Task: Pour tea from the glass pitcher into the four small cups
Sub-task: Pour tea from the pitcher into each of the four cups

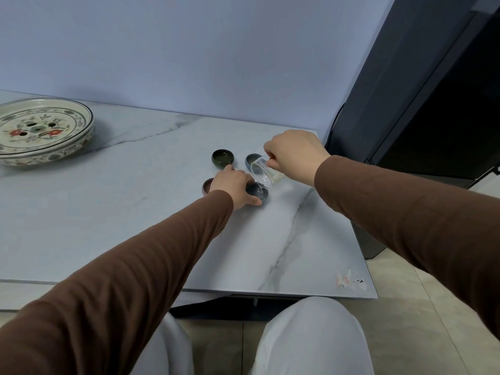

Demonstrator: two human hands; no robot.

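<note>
Several small cups stand on the marble table (135, 212). My right hand (295, 155) grips the glass pitcher (262, 173), tipped steeply with its spout over the dark grey cup (258, 191); a thin stream falls into that cup. My left hand (234, 186) holds the same dark grey cup by its left side. A dark green cup (223, 158) with liquid sits behind my left hand. A grey-blue cup (253, 159) is partly hidden behind the pitcher. A brown cup (207, 185) peeks out left of my left hand.
A large flower-painted ceramic tea tray (43, 131) sits at the table's far left. A dark cabinet (433, 104) stands to the right, close to the table's right edge. A torn sticker (351, 281) marks the near right corner. My knees are below the front edge.
</note>
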